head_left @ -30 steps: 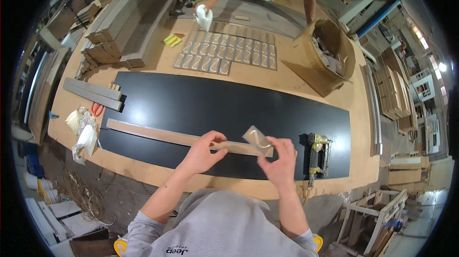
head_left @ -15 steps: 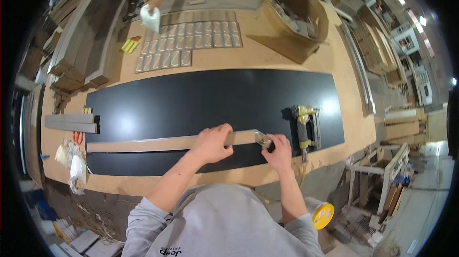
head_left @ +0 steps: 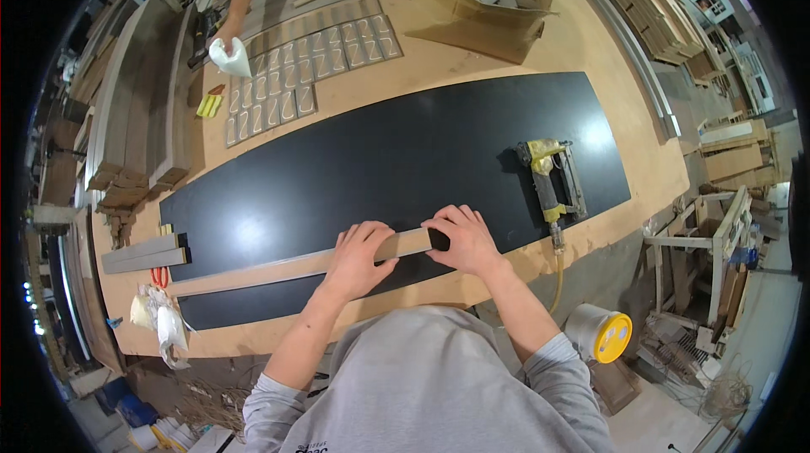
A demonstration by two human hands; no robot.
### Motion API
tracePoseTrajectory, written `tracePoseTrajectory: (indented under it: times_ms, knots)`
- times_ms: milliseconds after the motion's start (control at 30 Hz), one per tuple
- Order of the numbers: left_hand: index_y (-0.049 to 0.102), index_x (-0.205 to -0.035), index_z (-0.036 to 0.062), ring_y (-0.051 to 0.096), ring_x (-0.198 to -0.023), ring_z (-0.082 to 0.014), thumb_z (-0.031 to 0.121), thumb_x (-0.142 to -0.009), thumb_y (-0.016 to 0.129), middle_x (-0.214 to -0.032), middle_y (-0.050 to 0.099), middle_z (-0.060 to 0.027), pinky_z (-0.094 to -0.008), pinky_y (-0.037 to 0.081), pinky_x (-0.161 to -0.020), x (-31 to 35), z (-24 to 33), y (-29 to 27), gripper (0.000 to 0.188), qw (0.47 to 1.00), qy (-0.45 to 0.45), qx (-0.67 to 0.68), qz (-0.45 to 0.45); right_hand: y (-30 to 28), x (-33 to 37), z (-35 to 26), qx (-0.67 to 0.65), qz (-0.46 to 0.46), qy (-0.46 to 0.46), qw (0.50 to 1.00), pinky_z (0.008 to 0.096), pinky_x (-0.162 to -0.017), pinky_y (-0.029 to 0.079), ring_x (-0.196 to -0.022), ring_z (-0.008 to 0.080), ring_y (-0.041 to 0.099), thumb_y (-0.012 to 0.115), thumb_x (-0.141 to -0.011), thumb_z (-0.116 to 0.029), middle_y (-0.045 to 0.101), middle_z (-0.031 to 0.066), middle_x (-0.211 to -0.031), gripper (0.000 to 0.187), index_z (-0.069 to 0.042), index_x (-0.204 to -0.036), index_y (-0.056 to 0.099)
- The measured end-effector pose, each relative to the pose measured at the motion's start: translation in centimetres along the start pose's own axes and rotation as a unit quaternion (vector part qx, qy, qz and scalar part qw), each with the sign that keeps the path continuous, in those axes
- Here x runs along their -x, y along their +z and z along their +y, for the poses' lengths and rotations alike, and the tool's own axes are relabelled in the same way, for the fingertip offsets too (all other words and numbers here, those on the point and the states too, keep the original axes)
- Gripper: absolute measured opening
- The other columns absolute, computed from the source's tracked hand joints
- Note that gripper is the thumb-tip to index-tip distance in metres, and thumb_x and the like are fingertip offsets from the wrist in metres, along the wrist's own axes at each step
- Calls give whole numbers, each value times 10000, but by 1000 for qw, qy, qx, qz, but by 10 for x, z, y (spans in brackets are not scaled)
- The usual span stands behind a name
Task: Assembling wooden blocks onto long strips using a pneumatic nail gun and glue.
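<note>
A long, narrow wooden strip [head_left: 261, 272] with grey edges lies along the near part of a black panel [head_left: 363, 158]. My left hand [head_left: 361, 259] grips it near its right end, thumb on the near side and fingers over the far side. At that end my right hand [head_left: 466, 240] is closed, fingers and thumb around the tip. A dark end face or small black piece [head_left: 439, 239] shows between them; I cannot tell which. To the right, a yellow and black nail gun [head_left: 547, 179] lies on the panel with its hose attached.
Across the table, another person's hand [head_left: 228, 34] holds a white bag [head_left: 230, 58] beside rows of small grey pieces [head_left: 295, 73] with white squiggles. A cardboard box [head_left: 472, 27] holds offcuts. Stacked boards [head_left: 139, 107] stand left; red-handled scissors [head_left: 159, 277] and a yellow-lidded bucket [head_left: 603, 333] are nearby.
My right hand has moved onto the strip's end, its fingers now closer to my left hand. The view has turned and shifted. The other person's white bag is still over the grey pieces.
</note>
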State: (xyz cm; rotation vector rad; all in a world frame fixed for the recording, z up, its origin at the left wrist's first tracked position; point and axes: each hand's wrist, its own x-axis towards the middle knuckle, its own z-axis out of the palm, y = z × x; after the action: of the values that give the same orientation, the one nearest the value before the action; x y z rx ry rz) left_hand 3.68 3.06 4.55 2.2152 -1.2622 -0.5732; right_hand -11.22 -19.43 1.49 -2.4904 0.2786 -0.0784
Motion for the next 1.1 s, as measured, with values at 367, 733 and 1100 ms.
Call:
tracePoseTrajectory:
  times_ms: [367,733,1100]
  knots:
    - [692,-1295,82,585,-1262,-324,147,-822,869,-1329,638,-86,-469,458,-1080,-3,-9,22,508,1000,-15,-8,14,-3,-2,11,-41,-28,-6,999,444,-1021,467,-1165,256,580,937,-746,-246,633,1,-1208,529,-177,-1240,759]
    - [709,-1293,83,597,-1217,-324,131,-795,889,-1255,658,-87,-464,458,-1067,-8,-4,26,533,1000,-13,-24,11,0,-2,20,-67,-6,-22,997,449,-1000,481,-1137,259,604,943,-749,-253,636,9,-1169,472,-159,-1170,753]
    - [706,-1309,77,591,-1200,-310,135,-800,890,-1244,646,-78,-464,450,-1040,-9,-8,28,544,998,-14,-54,1,3,-6,25,-53,16,-33,998,441,-942,491,-1101,263,608,934,-705,-234,639,2,-1128,434,-177,-1087,735]
